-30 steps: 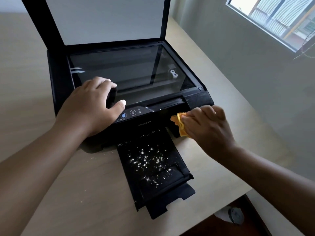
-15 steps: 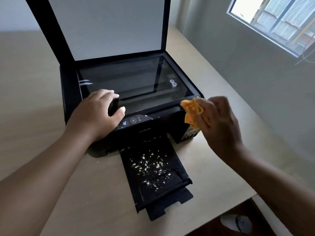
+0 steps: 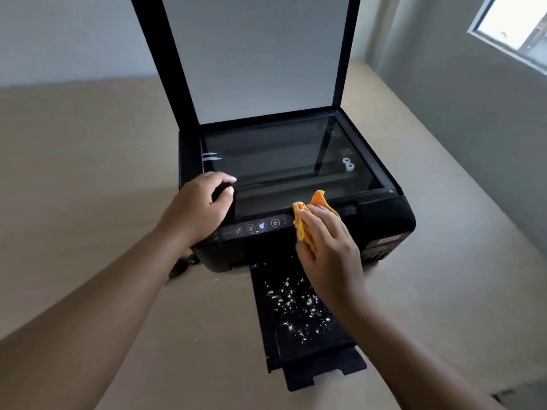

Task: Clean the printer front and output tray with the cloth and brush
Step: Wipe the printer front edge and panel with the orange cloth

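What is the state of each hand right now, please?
Left hand: fingers curled on the printer; grip cannot be told.
Right hand: holds the orange cloth.

left hand curled, knuckles up; right hand clenched, palm down.

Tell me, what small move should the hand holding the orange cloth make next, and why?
Probably sweep the orange cloth leftward across the control panel. The right hand presses it at the panel's right end, and the left hand grips the printer. White specks on the output tray can wait.
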A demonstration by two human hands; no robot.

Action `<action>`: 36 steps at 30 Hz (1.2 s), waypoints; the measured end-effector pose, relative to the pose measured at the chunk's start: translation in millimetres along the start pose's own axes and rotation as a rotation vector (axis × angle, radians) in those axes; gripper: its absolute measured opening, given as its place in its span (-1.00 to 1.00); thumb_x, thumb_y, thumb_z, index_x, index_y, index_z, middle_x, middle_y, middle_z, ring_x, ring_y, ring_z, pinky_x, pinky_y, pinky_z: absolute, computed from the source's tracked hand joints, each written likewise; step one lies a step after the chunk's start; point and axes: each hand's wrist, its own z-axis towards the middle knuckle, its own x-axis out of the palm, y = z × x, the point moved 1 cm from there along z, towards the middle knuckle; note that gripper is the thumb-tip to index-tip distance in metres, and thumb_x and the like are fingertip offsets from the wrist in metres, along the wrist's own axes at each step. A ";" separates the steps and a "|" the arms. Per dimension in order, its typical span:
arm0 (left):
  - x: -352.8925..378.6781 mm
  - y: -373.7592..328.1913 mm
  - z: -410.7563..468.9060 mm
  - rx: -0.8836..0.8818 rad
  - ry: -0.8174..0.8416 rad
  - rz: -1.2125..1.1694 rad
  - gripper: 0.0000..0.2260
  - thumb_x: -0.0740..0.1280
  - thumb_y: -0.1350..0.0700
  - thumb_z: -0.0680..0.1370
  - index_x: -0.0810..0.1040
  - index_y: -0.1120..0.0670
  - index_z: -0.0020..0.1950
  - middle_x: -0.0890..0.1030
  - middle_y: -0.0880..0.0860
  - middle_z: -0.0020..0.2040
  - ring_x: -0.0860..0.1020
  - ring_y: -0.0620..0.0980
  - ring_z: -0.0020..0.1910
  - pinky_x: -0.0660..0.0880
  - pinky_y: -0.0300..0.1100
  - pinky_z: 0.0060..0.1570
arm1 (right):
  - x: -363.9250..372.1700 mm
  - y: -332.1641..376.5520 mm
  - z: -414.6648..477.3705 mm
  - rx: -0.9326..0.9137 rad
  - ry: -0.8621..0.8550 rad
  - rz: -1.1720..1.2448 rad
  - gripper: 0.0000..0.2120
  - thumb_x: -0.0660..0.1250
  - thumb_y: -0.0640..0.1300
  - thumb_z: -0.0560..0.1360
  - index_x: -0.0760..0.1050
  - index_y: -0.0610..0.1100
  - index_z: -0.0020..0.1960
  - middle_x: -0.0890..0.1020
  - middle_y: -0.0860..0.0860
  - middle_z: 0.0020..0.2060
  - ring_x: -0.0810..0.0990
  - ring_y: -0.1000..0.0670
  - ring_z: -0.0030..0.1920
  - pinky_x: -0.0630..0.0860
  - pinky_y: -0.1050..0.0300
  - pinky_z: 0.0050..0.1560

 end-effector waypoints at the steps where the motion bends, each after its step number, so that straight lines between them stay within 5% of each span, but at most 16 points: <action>1: -4.1 9.0 2.0 0.003 0.043 0.040 -0.75 0.22 0.12 0.62 0.57 0.01 0.25 0.56 -0.10 0.26 0.47 -0.13 0.25 0.32 -0.28 0.20 | 5.0 7.4 0.4 -0.003 0.000 0.010 -0.53 0.41 -0.23 0.44 0.48 -0.14 0.34 0.55 -0.06 0.27 0.48 -0.10 0.33 0.51 -0.03 0.25; 4: -14.5 31.8 6.5 0.025 0.109 0.080 -0.70 0.19 0.22 0.62 0.55 0.06 0.31 0.48 -0.07 0.40 0.30 -0.17 0.46 0.16 -0.29 0.39 | 15.0 26.3 2.8 0.039 -0.020 0.022 -0.56 0.42 -0.25 0.42 0.52 -0.15 0.30 0.58 -0.05 0.23 0.52 -0.10 0.28 0.50 -0.05 0.25; 10: -17.0 45.7 14.2 0.047 0.098 -0.020 -0.66 0.13 0.29 0.61 0.58 0.08 0.29 0.52 -0.03 0.37 0.35 -0.18 0.43 0.16 -0.46 0.34 | 31.2 66.7 20.7 -0.064 0.074 0.025 -0.65 0.39 -0.20 0.41 0.57 -0.15 0.19 0.62 -0.01 0.12 0.56 -0.06 0.16 0.45 0.05 0.22; 18: -20.0 55.4 19.1 0.139 0.107 -0.051 -0.61 0.09 0.30 0.60 0.57 0.08 0.31 0.53 0.01 0.36 0.38 -0.08 0.42 0.27 -0.19 0.42 | 53.4 106.5 22.0 -0.244 0.291 0.087 -0.62 0.41 -0.15 0.41 0.55 -0.08 0.22 0.59 0.05 0.17 0.54 0.01 0.18 0.46 0.10 0.21; 24: -16.8 58.9 24.9 0.224 0.144 0.011 -0.58 0.06 0.18 0.58 0.53 0.11 0.36 0.49 0.06 0.40 0.34 0.00 0.46 0.11 -0.28 0.40 | 40.2 82.6 14.1 0.028 0.057 -0.032 -0.62 0.43 -0.20 0.39 0.55 -0.11 0.20 0.60 0.04 0.12 0.55 -0.03 0.15 0.51 -0.04 0.16; 30: -15.2 62.9 31.8 0.265 0.198 0.102 -0.54 0.00 0.09 0.59 0.43 0.07 0.44 0.39 0.02 0.48 0.26 0.00 0.51 0.11 -0.09 0.47 | 69.7 129.8 11.3 -0.120 0.204 0.019 -0.65 0.36 -0.08 0.42 0.55 -0.07 0.20 0.58 0.08 0.14 0.51 0.04 0.20 0.30 0.26 0.29; 36: -14.3 67.3 35.0 0.283 0.186 0.152 -0.54 0.00 0.06 0.59 0.42 0.05 0.46 0.38 -0.01 0.49 0.25 -0.01 0.51 0.10 -0.14 0.43 | 33.8 78.6 24.1 -0.057 0.135 -0.117 -0.64 0.40 -0.15 0.40 0.54 -0.11 0.20 0.60 0.05 0.11 0.55 0.00 0.14 0.51 0.06 0.14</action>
